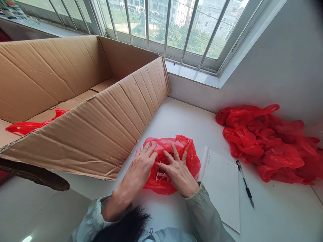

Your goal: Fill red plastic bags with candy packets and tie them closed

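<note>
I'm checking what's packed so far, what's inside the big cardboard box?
One red plastic bag lies on the floor of the cardboard box, by its near wall. That wall hides part of the floor, so anything lying there cannot be seen.

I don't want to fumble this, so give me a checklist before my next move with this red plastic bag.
1. Hands on crumpled red plastic bag: ok; left hand and right hand lie flat on it.
2. Bag's contents: cannot tell; hidden by plastic.
3. Open brown cardboard box at left: ok; second red bag lies inside.
4. Black pen apart from bag: ok; beside white paper sheet.
5. Heap of red plastic bags at right: ok; apart from hands.
</note>
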The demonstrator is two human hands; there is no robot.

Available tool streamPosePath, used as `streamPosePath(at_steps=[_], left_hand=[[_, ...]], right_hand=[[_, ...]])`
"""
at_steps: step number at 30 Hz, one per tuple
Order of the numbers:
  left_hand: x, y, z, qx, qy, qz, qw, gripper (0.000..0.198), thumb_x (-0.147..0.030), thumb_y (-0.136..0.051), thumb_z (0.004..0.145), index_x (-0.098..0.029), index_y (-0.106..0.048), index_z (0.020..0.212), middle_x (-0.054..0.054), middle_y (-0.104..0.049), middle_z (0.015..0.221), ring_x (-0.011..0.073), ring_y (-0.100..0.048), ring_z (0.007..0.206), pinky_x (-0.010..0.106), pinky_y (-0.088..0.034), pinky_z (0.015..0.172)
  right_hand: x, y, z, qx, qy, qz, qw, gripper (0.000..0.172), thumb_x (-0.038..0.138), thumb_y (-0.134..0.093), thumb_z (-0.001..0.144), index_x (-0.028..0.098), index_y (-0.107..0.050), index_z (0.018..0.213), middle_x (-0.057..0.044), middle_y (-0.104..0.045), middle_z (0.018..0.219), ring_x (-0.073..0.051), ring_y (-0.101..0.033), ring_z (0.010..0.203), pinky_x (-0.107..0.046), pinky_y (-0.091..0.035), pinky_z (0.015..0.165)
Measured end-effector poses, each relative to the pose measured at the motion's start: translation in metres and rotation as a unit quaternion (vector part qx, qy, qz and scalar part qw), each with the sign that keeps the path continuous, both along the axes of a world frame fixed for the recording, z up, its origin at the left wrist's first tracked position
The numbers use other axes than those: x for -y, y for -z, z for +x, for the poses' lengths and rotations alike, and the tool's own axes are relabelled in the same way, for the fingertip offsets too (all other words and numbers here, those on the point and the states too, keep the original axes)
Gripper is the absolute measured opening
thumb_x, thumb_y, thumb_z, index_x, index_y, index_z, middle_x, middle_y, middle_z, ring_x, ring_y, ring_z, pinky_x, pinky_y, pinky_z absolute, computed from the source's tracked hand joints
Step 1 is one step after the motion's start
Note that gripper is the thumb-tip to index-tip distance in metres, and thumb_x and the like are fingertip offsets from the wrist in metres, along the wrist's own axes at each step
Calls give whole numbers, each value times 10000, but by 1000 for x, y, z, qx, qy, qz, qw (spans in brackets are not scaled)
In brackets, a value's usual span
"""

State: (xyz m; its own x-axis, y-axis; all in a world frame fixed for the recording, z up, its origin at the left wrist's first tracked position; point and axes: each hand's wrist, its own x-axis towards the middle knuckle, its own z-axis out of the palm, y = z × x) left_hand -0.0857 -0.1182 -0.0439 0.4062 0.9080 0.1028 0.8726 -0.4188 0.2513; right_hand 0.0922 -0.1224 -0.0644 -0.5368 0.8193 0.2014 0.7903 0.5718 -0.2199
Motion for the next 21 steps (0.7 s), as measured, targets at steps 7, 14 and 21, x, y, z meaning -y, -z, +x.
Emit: streamPosePath(at_steps=[7, 14, 21], left_hand=[[2, -11, -10, 89, 46, 85, 991, 223, -116, -412, 921, -160, -611, 1012, 104, -545, 1314, 233, -373, 1349, 445, -396, 1103], [6, -11, -16, 86, 20, 96, 991, 233, -105, -419, 908, -173, -623, 997, 90, -552, 1294, 242, -400, 1319, 458, -397, 1098], [19, -13, -23, 92, -17, 106, 990, 217, -142, -425, 922, -168, -598, 1048, 122, -281, 1488, 276, -257, 1405, 479, -350, 1126]], right_hand=[[-4, 3, -5, 50, -11, 11, 999, 231, 384, -557, 895, 187, -609, 1003, -92, -483, 1398, -346, -172, 1431, -690, -184, 1096], [-9, 2, -5, -6, -38, 18, 999, 219, 376, -597, 871, 214, -626, 1016, -64, -559, 1322, -326, -256, 1404, -654, -120, 1133], [-20, -49, 38, -370, 85, -46, 924, 194, 274, -538, 889, 206, -585, 1065, -85, -675, 1120, -219, -606, 1093, -429, -454, 972]])
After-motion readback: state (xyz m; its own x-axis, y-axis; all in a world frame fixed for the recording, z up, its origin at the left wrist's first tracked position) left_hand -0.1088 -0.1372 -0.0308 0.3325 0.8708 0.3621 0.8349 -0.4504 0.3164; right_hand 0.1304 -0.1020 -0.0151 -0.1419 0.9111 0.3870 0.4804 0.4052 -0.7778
